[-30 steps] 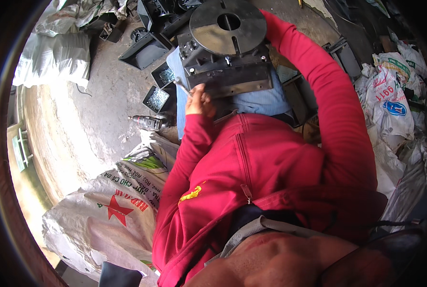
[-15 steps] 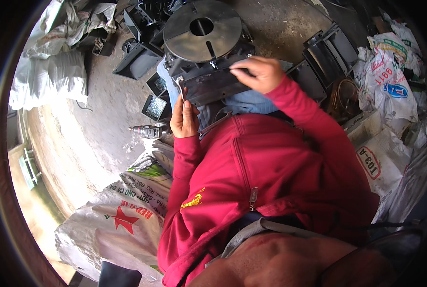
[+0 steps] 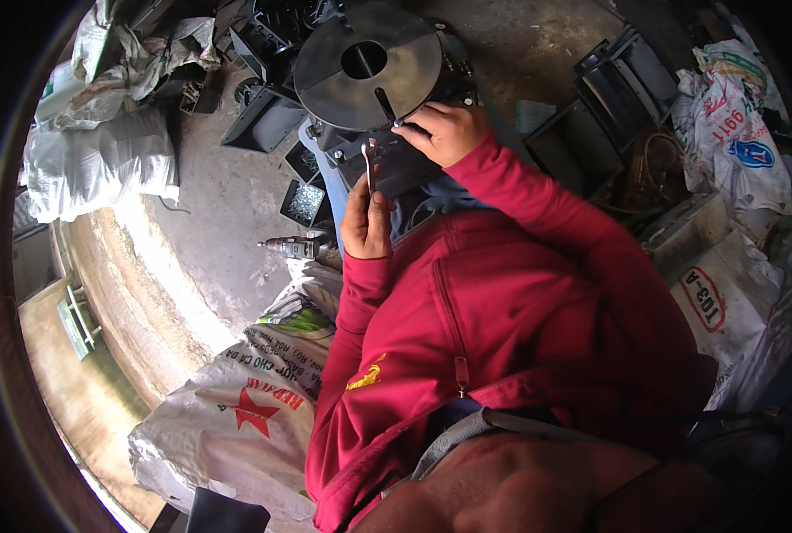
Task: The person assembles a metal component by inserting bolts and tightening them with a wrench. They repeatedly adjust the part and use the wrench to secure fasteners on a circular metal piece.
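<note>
A round dark metal plate (image 3: 332, 82), with a hole in its middle and a slot running to its near edge, sits on a black metal housing in front of me. My left hand (image 3: 367, 224) is closed round the handle of a slim silver wrench (image 3: 368, 164), which points up with its head just short of the plate. At the slot's near end, the thumb and index finger of my right hand (image 3: 449, 133) are pinched on a small bolt (image 3: 398, 123). Part of the housing is hidden behind my hands.
Left of the housing stands a small black bin (image 3: 305, 202) of shiny fasteners, with a power drill (image 3: 291, 247) on the floor below it. Black metal housings (image 3: 622, 89) are stacked at the right. White sacks (image 3: 733, 133) line the right side, and another printed sack (image 3: 227, 422) lies at lower left.
My right hand has moved left and closed its fingertips on the bolt at the slot. My left hand has brought the wrench rightward, nearer that bolt. The whole view has shifted slightly.
</note>
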